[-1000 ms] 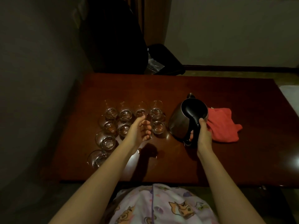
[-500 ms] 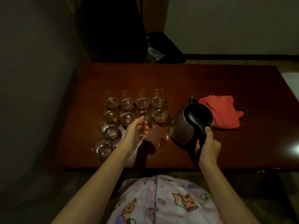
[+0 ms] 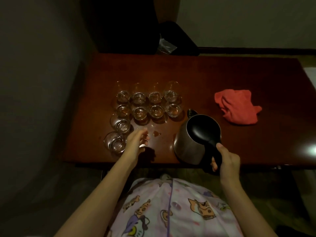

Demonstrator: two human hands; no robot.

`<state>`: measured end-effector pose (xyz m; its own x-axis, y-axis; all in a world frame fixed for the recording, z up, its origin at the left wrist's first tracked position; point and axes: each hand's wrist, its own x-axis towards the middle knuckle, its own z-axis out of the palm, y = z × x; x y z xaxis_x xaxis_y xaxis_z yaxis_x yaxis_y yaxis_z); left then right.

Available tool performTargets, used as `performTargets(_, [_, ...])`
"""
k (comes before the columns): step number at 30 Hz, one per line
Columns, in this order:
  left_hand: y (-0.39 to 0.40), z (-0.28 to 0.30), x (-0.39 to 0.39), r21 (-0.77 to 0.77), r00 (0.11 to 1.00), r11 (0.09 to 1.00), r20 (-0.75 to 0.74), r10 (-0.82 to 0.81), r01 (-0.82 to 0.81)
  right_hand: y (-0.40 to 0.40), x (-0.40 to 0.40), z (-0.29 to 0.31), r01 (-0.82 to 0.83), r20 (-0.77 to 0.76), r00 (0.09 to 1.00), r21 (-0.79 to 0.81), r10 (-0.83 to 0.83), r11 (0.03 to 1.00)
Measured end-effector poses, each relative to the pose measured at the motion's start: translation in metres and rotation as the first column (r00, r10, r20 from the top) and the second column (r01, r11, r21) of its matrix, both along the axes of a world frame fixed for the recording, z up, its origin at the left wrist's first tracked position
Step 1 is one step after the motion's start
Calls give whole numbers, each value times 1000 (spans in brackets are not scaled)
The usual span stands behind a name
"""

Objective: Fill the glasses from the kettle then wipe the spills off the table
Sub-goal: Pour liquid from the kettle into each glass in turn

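Right hand (image 3: 228, 162): fingers wrapped round the black handle of the kettle (image 3: 195, 141), which sits near the table's front edge.
Left hand (image 3: 136, 141): loosely curled, holding nothing, just beside the nearest glass (image 3: 114, 142).
Glasses (image 3: 147, 104): clustered left of the kettle.
Spills (image 3: 156, 133): small drops between hand and kettle.
Red cloth (image 3: 238, 106): on the table (image 3: 222, 74), right, apart from the kettle.

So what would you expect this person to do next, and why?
Probably set the kettle down on the table and reach for the red cloth. The right hand holds the kettle by its handle near the table's front edge, and spilled drops lie beside the left hand.
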<state>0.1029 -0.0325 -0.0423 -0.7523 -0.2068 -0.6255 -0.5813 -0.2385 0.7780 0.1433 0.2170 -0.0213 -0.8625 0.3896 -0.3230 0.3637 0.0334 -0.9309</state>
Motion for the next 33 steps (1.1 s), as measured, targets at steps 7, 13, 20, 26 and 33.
performTargets(7, [-25,3,27,-211,935,918,-198,296,-335,-20,7,4,-174,-17,985,-3,174,985])
performTargets(13, [-60,-11,37,-615,974,757,-170,148,-222,-41,10,7,-365,-53,927,83,370,927])
performTargets(20, [-78,-30,31,-557,999,830,-39,13,-33,-61,7,11,-482,-64,859,228,507,846])
performTargets(26, [-80,-35,24,-527,1000,850,0,19,-16,-67,3,15,-540,-36,818,297,574,788])
performTargets(33, [-80,-34,28,-506,999,862,-9,42,-41,-69,-1,21,-583,20,791,332,612,742])
